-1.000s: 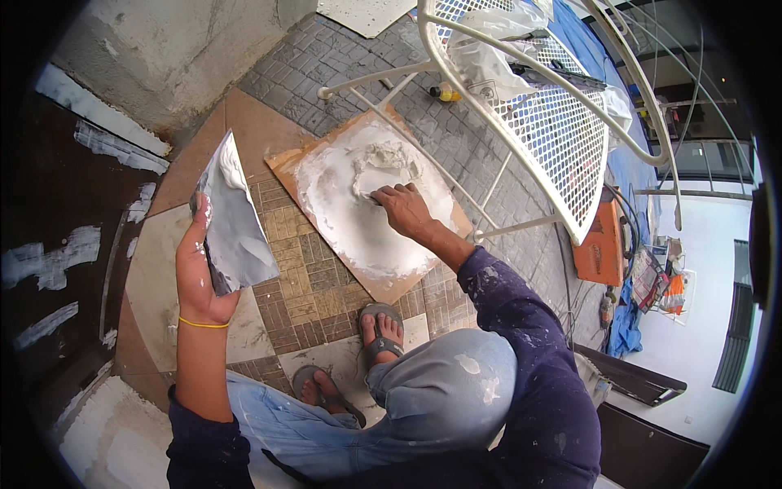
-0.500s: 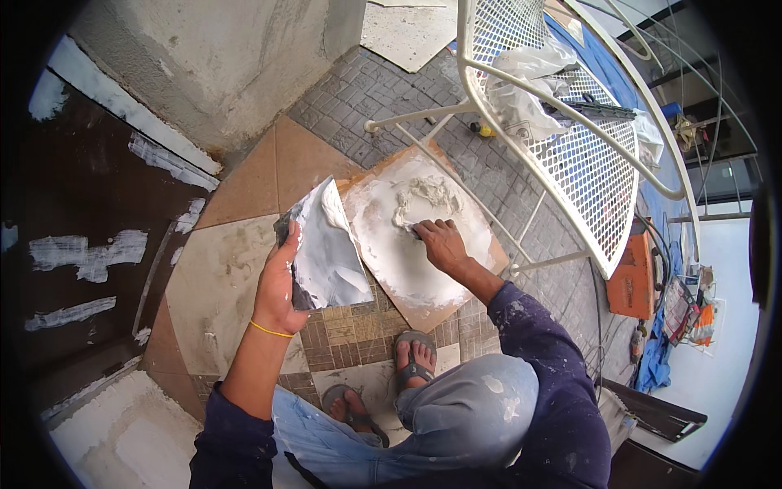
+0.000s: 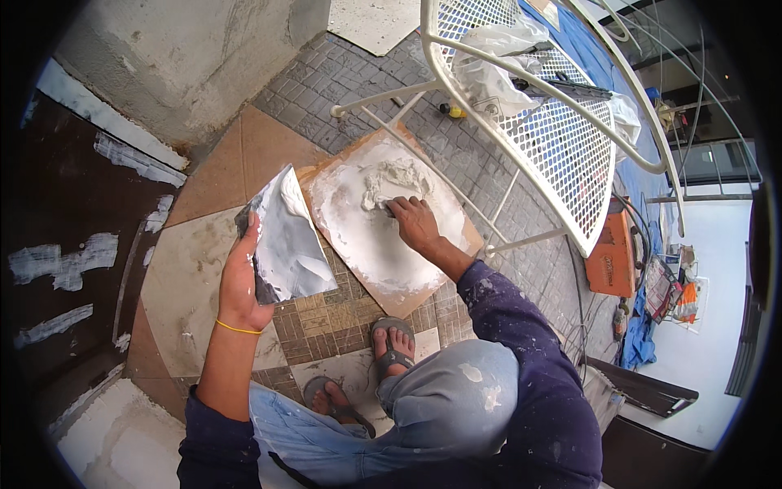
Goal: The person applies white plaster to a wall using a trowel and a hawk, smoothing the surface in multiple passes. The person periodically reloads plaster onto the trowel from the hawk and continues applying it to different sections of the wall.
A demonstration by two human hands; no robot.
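My left hand (image 3: pixel 244 281) grips the edge of a thin grey metal sheet (image 3: pixel 297 261), tilted and smeared with white paste. A thick white lump of paste (image 3: pixel 292 196) clings near its upper right edge. To its right, a tan square board (image 3: pixel 391 300) lies on the floor, coated with white paste. A heap of paste (image 3: pixel 399 175) sits toward the board's far side. My right hand (image 3: pixel 417 224) is closed low over the board, at the near edge of the heap. It pinches a small dark thing, mostly hidden by the fingers.
A white metal mesh bench (image 3: pixel 542 143) stands at the right, its leg frame reaching over the board's edge; plastic bags lie on it. Beyond is an orange box (image 3: pixel 611 257) with cables. A concrete block (image 3: pixel 171 65) stands far left, beside a dark panel (image 3: pixel 73 220) with white patches.
The whole view has shifted, so the scene sits farther left and higher. My right hand stays by the heap; my left hand still holds the sheet, slightly nearer to me relative to the board.
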